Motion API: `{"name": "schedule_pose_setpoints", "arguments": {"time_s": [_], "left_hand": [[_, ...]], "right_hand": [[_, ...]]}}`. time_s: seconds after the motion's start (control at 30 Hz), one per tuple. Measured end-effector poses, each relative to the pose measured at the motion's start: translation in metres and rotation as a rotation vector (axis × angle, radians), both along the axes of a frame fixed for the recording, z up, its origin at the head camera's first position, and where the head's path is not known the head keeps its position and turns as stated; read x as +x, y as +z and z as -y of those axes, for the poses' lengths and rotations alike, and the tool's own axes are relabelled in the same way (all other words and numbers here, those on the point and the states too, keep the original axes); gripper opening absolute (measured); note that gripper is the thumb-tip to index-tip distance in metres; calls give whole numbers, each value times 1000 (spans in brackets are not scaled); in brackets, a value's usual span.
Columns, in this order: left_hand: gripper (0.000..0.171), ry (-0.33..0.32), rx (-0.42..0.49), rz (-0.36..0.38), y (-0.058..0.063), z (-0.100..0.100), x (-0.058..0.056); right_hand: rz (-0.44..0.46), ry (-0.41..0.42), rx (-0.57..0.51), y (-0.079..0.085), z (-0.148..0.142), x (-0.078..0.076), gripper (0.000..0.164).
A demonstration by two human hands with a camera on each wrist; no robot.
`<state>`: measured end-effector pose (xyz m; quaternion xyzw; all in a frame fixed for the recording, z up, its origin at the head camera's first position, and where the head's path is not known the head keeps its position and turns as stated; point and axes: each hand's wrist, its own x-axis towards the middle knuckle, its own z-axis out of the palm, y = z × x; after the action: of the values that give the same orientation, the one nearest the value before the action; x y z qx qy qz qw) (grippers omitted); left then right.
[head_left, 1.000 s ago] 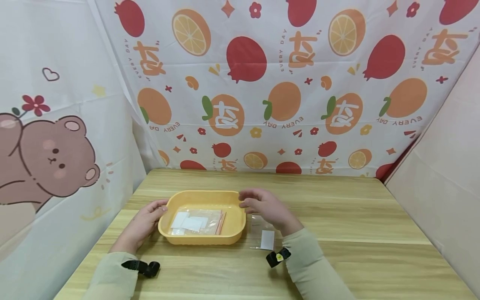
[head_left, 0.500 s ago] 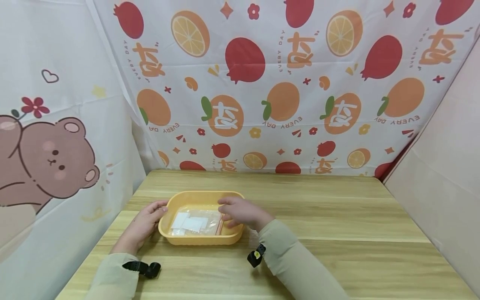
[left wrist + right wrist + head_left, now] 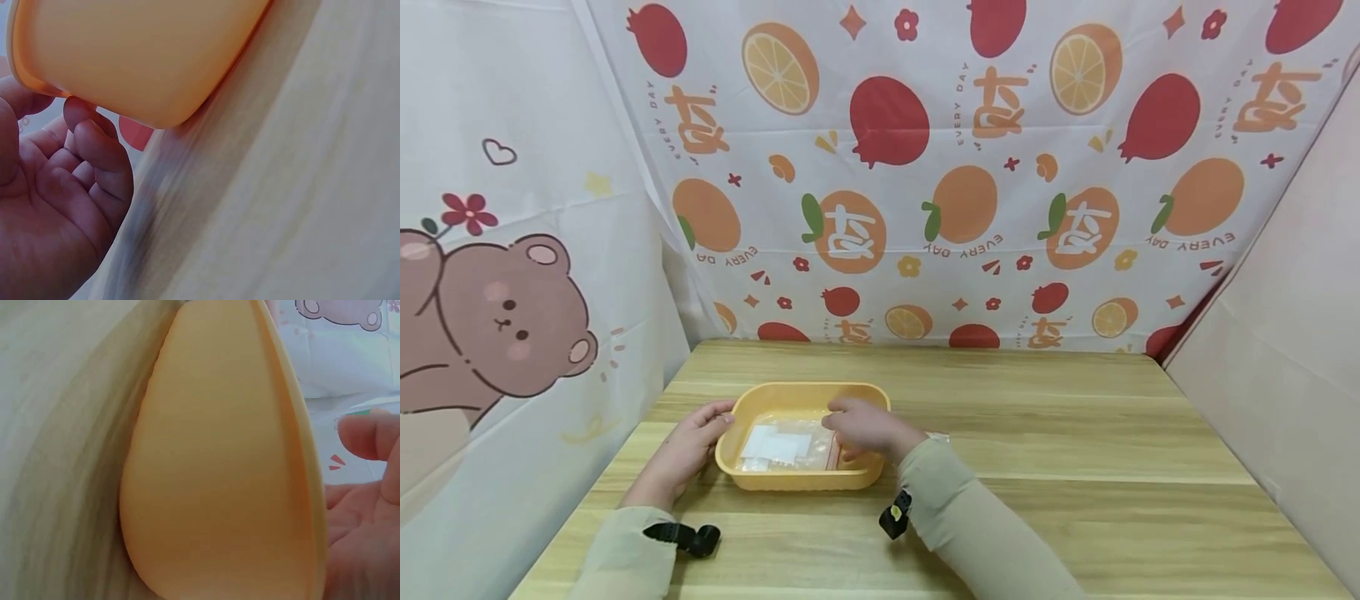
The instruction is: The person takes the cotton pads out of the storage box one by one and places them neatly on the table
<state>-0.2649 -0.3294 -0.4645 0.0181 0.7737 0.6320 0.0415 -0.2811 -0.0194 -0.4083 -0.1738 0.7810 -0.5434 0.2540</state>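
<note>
Seam end toward the right hand

We see the tray (image 3: pixel 808 481) on the table (image 3: pixel 1075 417), left of centre, its long side running left to right. In it lie the bags (image 3: pixel 786 450), clear and flat, with white labels (image 3: pixel 775 444) toward the left and a red seam (image 3: pixel 832 456) at the right end. They overlap, and we cannot count them.

By our judgement everything turns on that seam: the bags stretch away leftward from it, and the right hand (image 3: pixel 872 429) is the nearer of the two. It reaches in over the tray's right rim, its fingers just above or at the seam end. The hand is blurred in the head view, and the right wrist view hides most of the fingers behind the rim, so we cannot tell how wide it is spread or whether it pinches a bag.

The left hand (image 3: pixel 688 446) is at the opposite end, outside the tray. Its fingers are curled up to the left rim with the thumb close by, a light grip that we judge would steady the tray against a sideways pull.

A scrap of clear plastic (image 3: pixel 940 437) shows beside the right sleeve (image 3: pixel 970 508), outside the tray.
</note>
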Motion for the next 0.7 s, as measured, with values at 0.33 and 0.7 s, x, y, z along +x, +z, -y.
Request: {"name": "schedule_pose_setpoints", "arguments": {"time_s": [0.33,0.7], "left_hand": [[54,1,-9,5,2,-1,1],[56,-2,-12,0,0,0,0]], "right_hand": [[239,-182,-332,-12,12,-3,56],[245,-179,-327,-29,36,-4,9]]}}
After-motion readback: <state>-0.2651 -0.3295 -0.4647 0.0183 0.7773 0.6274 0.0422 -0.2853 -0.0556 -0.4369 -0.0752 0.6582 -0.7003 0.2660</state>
